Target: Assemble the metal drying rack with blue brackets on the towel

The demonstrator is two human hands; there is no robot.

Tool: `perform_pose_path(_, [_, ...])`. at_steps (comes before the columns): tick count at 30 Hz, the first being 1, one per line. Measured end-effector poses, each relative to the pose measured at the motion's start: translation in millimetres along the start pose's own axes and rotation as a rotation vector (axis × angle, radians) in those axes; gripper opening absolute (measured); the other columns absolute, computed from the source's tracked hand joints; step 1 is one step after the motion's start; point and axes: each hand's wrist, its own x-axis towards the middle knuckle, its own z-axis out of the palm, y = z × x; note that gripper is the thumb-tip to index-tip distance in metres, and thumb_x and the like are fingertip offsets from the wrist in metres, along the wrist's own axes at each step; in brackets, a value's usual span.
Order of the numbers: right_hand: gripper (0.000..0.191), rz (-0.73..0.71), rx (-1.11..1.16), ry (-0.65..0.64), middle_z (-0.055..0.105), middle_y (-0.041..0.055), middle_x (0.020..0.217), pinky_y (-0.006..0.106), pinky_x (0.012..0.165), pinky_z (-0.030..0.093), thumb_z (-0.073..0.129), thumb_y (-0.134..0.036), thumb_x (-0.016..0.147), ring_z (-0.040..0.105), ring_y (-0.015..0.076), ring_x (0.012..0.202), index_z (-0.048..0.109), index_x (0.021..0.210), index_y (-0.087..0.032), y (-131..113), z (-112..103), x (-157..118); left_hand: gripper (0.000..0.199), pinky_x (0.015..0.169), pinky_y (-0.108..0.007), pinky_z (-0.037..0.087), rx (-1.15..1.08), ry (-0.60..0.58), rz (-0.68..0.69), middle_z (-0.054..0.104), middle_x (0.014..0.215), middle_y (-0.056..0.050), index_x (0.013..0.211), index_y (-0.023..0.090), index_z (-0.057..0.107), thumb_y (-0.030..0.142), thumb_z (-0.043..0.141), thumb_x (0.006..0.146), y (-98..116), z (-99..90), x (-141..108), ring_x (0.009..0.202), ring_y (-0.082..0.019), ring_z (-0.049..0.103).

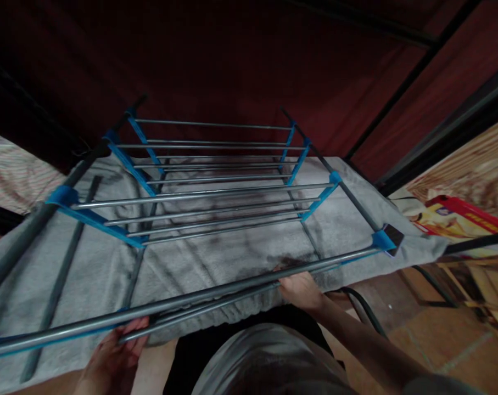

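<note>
A shoe rack of grey metal tubes and blue plastic brackets point(228, 192) lies on its back across a grey cover. Along its near edge runs a thick metal tube point(216, 291), with a thinner metal tube point(216, 308) just below it. My left hand point(121, 348) is under the left end of the thinner tube, its fingers curled about it with the palm turned up. Further right, my right hand point(301, 291) is closed around the tubes at the near edge, its fingertips partly hidden behind them. A dark square end piece point(392, 240) sits at the right corner.
The grey cover point(249, 252) spreads under the rack. Dark red curtain-like cloth point(216, 60) hangs behind, with dark bars at the right. A red and yellow box point(463, 216) lies at the right, above wooden crates point(483, 285) and a tiled floor point(442, 345).
</note>
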Motion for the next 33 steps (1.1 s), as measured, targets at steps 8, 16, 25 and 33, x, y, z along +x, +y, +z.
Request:
perform_pose_path(8, [0.028,-0.076,-0.022,0.208,0.072,0.0078,0.112,0.038,0.101,0.041,0.052,-0.016,0.091,0.064,0.0224,0.099,0.071,0.111,-0.023,22.3,11.3,-22.1,0.022,0.04,-0.015,0.036,-0.274,0.009,-0.201,0.035,0.051,0.007,0.071,0.02,0.039,0.012,0.051,0.088,4.5,28.8,-5.9,0.042,-0.007,0.036])
perform_pose_path(16, [0.027,0.044,-0.229,0.269,0.071,0.012,0.103,0.034,0.084,0.048,0.047,-0.011,0.092,0.064,0.0242,0.095,0.069,0.106,-0.014,95.4,0.0,-56.6,0.03,0.037,-0.017,0.029,-0.378,-0.005,-0.162,0.029,0.043,0.006,0.064,0.02,0.028,-0.003,0.032,0.083,7.0,46.5,-17.8,0.036,-0.008,0.029])
perform_pose_path(25, [0.026,0.021,-0.345,0.334,0.073,0.0063,0.091,0.029,0.06,0.04,0.048,-0.023,0.097,0.062,0.017,0.065,0.071,0.109,-0.02,103.1,14.0,-49.1,0.031,0.038,-0.015,0.03,-0.488,-0.06,-0.188,0.033,0.046,0.007,0.067,0.02,0.035,0.003,0.031,0.092,5.7,43.1,-13.1,0.036,-0.006,0.034])
perform_pose_path(33, [0.025,-0.175,-0.31,0.375,0.073,0.0026,0.077,0.027,0.055,0.038,0.05,-0.018,0.09,0.062,0.0153,0.057,0.073,0.1,-0.021,115.9,32.9,-53.3,0.035,0.036,-0.019,0.026,-0.545,-0.063,-0.145,0.026,0.044,0.006,0.064,0.02,0.033,0.008,0.027,0.096,7.6,42.5,-12.6,0.035,-0.007,0.028])
